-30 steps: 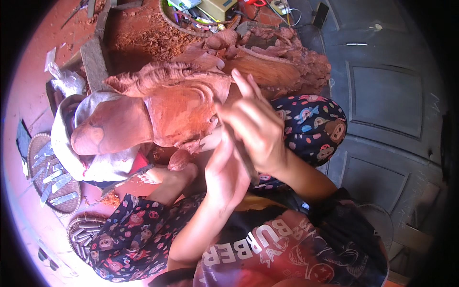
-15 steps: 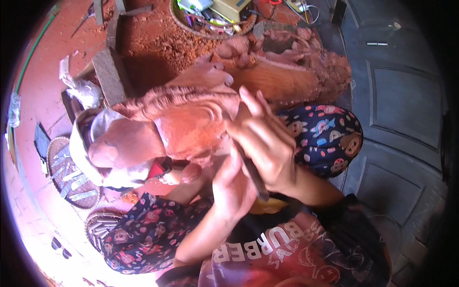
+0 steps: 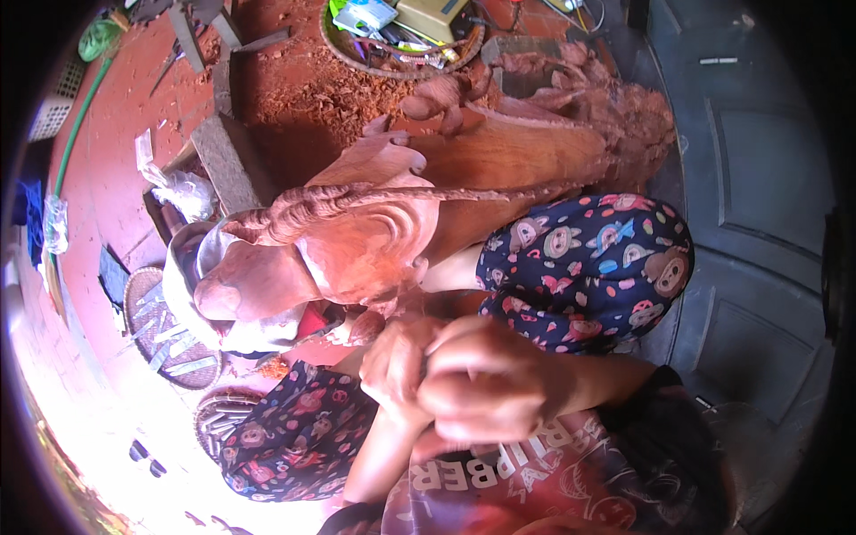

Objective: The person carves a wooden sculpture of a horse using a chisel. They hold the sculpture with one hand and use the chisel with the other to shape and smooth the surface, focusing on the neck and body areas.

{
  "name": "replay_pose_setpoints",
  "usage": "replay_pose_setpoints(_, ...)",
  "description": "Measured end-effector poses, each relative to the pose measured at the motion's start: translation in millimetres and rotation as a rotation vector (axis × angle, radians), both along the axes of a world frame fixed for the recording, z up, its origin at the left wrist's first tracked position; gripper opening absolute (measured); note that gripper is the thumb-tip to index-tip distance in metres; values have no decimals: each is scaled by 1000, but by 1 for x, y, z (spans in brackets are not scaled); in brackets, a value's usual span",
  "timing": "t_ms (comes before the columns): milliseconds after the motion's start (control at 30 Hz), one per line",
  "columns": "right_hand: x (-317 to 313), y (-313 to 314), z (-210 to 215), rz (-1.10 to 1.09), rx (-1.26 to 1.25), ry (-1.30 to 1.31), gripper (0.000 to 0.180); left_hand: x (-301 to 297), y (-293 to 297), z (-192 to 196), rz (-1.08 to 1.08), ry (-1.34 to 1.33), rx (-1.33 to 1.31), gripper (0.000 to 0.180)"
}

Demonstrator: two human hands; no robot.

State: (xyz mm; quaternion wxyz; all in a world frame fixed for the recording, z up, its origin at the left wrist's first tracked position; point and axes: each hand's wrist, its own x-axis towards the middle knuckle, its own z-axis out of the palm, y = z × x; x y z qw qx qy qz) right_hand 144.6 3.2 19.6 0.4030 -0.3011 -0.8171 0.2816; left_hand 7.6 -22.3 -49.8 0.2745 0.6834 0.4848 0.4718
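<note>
A large reddish wooden carving (image 3: 357, 241) with a curved, ridged crest lies across my lap, between my knees in dark patterned trousers (image 3: 588, 259). My left hand (image 3: 397, 361) and my right hand (image 3: 486, 383) are pressed together just below the carving's lower edge, close to my chest. Both are closed round a thin dark tool handle (image 3: 424, 367), of which only a sliver shows between the fingers. The tool's tip is hidden by my hands. A white cloth (image 3: 192, 267) wraps the carving's near-left end.
A second rough carved log (image 3: 553, 143) lies beyond my right knee. Wood chips (image 3: 303, 98) cover the red floor. A round basket of tools (image 3: 401, 36) stands at the top; flat woven trays with chisels (image 3: 165, 330) lie at left. A grey panelled door (image 3: 749, 223) fills the right.
My hands have dropped from the carving's face down toward my chest and closed into fists around the tool. The view has shifted, so the carving sits higher in the picture.
</note>
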Motion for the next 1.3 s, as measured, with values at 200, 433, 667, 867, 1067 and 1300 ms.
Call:
replay_pose_setpoints(200, -14, 0, -11, 240, -204, 103, 17, 3, 19, 13, 57, 148, -17, 19)
replay_pose_setpoints(433, -13, 9, -22, 234, -133, 130, 17, -1, 33, 0, 213, 248, 295, 21)
replay_pose_setpoints(667, -11, 35, -28, 153, -57, 67, 14, 4, 41, 0, 320, 204, -37, 26)
replay_pose_setpoints(867, -9, 37, -30, 145, -86, 101, 18, -2, 34, 10, 320, 308, -100, 25)
replay_pose_setpoints(1067, -13, 28, -36, 135, -5, 62, 17, 0, 40, 12, 291, 222, -199, 23)
replay_pose_setpoints(1300, -13, 31, -35, 92, 4, 108, 11, 1, 37, 2, 337, 281, -60, 22)
